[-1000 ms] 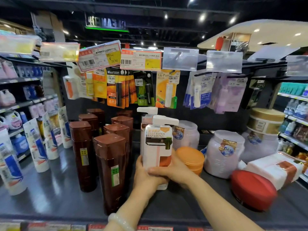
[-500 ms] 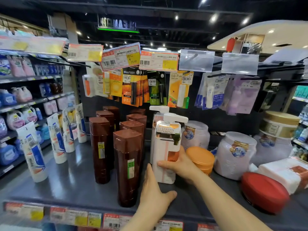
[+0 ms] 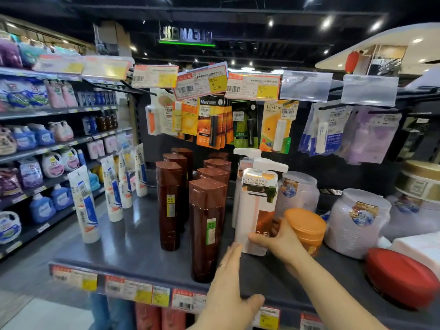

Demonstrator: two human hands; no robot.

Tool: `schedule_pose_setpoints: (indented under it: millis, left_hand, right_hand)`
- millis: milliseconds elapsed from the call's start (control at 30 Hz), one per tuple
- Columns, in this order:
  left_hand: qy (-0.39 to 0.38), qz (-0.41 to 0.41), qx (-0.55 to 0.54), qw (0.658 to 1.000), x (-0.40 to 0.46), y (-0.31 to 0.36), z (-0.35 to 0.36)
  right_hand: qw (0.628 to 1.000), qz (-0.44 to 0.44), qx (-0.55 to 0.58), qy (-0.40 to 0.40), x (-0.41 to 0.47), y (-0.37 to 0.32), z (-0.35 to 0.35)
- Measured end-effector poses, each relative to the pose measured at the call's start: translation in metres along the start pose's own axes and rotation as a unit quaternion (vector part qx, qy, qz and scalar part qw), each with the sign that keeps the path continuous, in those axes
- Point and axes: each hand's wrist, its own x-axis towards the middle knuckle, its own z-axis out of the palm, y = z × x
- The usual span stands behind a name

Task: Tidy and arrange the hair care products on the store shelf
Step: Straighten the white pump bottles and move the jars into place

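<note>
A white pump bottle (image 3: 258, 206) labelled "Luxurious Repairing" stands upright on the dark shelf (image 3: 133, 248). My right hand (image 3: 278, 241) grips its lower right side, thumb across the front. My left hand (image 3: 228, 284) hovers flat with straight fingers over the shelf's front, just right of the nearest brown bottle (image 3: 206, 229), holding nothing. Several tall brown bottles (image 3: 169, 203) stand in two rows left of the pump bottle. A second white pump bottle (image 3: 245, 158) stands behind the first.
An orange-lidded jar (image 3: 306, 227) sits against my right hand. Pale lilac tubs (image 3: 356, 222) and a red lid (image 3: 402, 277) lie to the right. White and blue tubes (image 3: 84, 206) stand at the shelf's left. Lip balm cards (image 3: 212, 122) hang above.
My left hand has let go of the pump bottle and drawn back toward the shelf's front, fingers straightened. The right hand keeps its hold. The view has shifted left.
</note>
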Motion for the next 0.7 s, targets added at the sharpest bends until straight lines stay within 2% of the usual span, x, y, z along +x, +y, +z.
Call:
schedule_pose_setpoints:
  millis: [200, 300, 500, 600, 700]
  left_hand:
    - [0.031, 0.019, 0.000, 0.999, -0.013, -0.016, -0.011]
    - [0.020, 0.040, 0.014, 0.999, -0.008, -0.008, -0.002]
    - [-0.019, 0.078, -0.003, 0.997, 0.011, 0.022, 0.032]
    - [-0.047, 0.096, -0.025, 0.994, 0.018, 0.037, 0.053]
    - [-0.091, 0.118, -0.042, 0.988, 0.022, 0.052, 0.072]
  right_hand:
    - [1.000, 0.019, -0.001, 0.014, -0.030, 0.021, 0.004]
    - [1.000, 0.011, 0.001, 0.005, -0.039, 0.020, 0.004]
    - [0.997, -0.031, -0.043, 0.056, -0.061, 0.012, -0.034]
    - [0.989, -0.064, -0.061, 0.116, -0.077, 0.009, -0.066]
    - [0.960, -0.088, -0.077, 0.253, -0.093, 0.007, -0.105]
